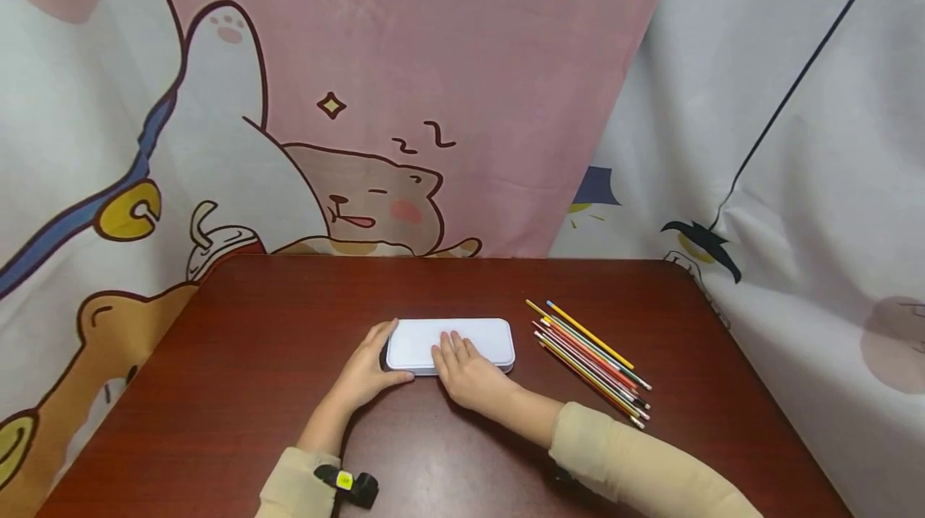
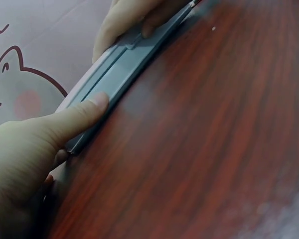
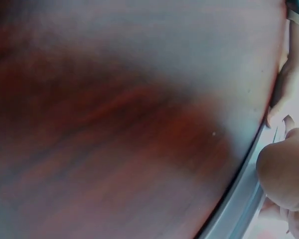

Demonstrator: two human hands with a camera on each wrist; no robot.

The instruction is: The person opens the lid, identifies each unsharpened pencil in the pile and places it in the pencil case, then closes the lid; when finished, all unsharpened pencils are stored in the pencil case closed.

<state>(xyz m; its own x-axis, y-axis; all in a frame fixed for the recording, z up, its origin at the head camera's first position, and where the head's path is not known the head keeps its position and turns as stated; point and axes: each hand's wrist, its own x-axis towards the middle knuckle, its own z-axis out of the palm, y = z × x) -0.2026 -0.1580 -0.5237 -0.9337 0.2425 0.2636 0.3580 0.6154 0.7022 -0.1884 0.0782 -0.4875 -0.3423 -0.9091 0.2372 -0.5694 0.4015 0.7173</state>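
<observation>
A white pencil case (image 1: 415, 340) with rounded corners lies closed and flat on the table. My left hand (image 1: 367, 365) grips its left end, thumb along the near side and fingers round toward the far corner. Laid over the middle of the lid, my right hand (image 1: 466, 377) presses with straight fingers. In the left wrist view the near side of the case (image 2: 117, 74) shows a long seam, and the left thumb (image 2: 84, 115) lies across it. The right wrist view catches only a strip of the case (image 3: 239, 204) beside the right hand (image 3: 286, 169).
To the right of the case, several pencils (image 1: 592, 361) in different colours lie in a loose slanted bundle. The dark red wooden table (image 1: 275, 317) ends at the back against a pink and white cartoon curtain (image 1: 520, 100). A black wrist strap (image 1: 347, 486) circles the left sleeve.
</observation>
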